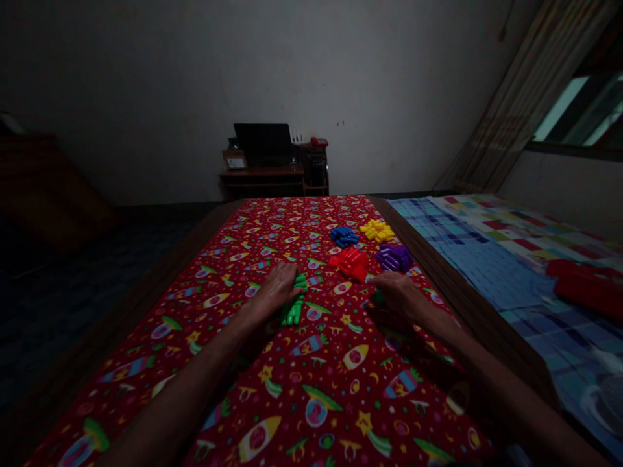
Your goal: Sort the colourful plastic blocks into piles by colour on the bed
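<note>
I have my left hand [281, 284] half-curled over the green pieces [294, 312] on the red cloth [311, 363]; my right hand [400, 292], fingers bent, hovers near the red pile [351, 262] and purple pile [394, 257]. I can't tell whether either grips.

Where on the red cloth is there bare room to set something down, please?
The red cloth is bare in its near middle, this side of the green pieces; left of the left hand; and beyond the blue pile and yellow pile. It is crowded where those piles cluster with the red pile and purple pile, near the right hand.
</note>
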The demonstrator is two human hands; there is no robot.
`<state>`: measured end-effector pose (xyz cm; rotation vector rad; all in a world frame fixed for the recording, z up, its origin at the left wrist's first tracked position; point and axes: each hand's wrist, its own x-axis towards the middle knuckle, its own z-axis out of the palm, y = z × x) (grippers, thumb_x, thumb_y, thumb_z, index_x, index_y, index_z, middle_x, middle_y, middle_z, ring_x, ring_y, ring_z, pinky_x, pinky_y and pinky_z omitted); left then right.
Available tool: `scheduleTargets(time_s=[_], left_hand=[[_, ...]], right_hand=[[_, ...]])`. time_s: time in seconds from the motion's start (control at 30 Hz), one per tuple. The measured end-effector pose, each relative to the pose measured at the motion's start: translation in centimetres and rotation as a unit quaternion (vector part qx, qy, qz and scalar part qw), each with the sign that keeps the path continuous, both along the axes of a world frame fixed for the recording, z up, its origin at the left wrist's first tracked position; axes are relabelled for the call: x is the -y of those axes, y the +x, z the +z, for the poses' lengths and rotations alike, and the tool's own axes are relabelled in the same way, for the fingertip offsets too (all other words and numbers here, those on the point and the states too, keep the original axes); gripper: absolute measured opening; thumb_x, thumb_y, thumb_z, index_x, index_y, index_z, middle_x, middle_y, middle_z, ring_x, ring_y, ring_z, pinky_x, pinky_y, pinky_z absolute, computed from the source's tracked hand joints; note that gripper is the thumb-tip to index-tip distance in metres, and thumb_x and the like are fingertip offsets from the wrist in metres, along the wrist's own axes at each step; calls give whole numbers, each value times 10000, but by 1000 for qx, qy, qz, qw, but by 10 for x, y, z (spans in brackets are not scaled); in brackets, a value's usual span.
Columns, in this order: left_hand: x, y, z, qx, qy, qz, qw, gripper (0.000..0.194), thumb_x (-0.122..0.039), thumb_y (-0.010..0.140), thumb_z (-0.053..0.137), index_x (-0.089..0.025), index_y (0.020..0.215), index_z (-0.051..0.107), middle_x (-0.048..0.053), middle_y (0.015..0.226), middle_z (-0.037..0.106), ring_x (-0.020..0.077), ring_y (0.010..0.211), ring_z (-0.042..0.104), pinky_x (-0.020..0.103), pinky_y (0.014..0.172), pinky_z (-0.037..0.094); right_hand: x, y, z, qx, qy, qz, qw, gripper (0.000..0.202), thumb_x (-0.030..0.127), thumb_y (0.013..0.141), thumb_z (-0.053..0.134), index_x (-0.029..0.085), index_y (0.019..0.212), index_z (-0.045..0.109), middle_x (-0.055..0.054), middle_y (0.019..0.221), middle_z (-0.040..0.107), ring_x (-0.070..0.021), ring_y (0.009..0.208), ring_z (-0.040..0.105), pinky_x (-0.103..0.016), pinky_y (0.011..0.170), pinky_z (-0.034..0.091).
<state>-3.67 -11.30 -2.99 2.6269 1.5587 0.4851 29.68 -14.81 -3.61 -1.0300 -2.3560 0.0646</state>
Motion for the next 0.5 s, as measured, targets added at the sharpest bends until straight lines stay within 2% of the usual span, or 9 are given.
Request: scheduleTargets(time_s=[0.1, 0.2, 0.3, 0.4, 0.5], left_hand=[[11, 11, 3, 74, -31, -7, 997, 97, -252, 804, 602, -203, 856, 536, 20, 832, 617, 194, 780, 576, 301, 700, 445], [29, 32, 1, 168, -53, -38, 984, 119, -288, 813, 607, -206, 837, 524, -9, 797, 608, 165, 729, 583, 266, 648, 443], [51, 56, 0, 206, -85, -86, 971, 109, -258, 805, 622, -205, 860, 543, -8, 830, 637, 162, 764, 612, 258, 671, 469], [63, 62, 2, 207, -101, -127, 965, 156, -272, 845, 595, -219, 990, 568, 15, 964, 671, 180, 889, 639, 280, 765, 500], [61, 41, 5, 184, -63, -122, 973, 231, -344, 895, 544, -231, 1097, 554, 39, 1065, 657, 198, 975, 631, 321, 846, 504]], right_hand=[[18, -27, 0, -43, -28, 16, 999, 337, 125, 866, 498, 162, 1173, 633, -84, 882, 716, -171, 743, 641, -257, 679, 469], [35, -53, -2, -106, -59, 23, 992, 417, 239, 920, 498, 171, 1332, 503, -105, 1054, 696, -181, 860, 649, -279, 741, 486], [43, -66, 0, -121, -105, 41, 986, 351, 278, 939, 473, 165, 1263, 546, -99, 1020, 696, -180, 832, 652, -284, 723, 493], [44, -56, 9, -106, -130, 42, 985, 254, 266, 945, 453, 164, 1099, 627, -76, 897, 706, -162, 725, 642, -254, 653, 474], [44, -24, 20, -87, -119, 12, 989, 236, 285, 941, 465, 179, 1018, 661, -84, 927, 712, -171, 771, 654, -252, 676, 474]])
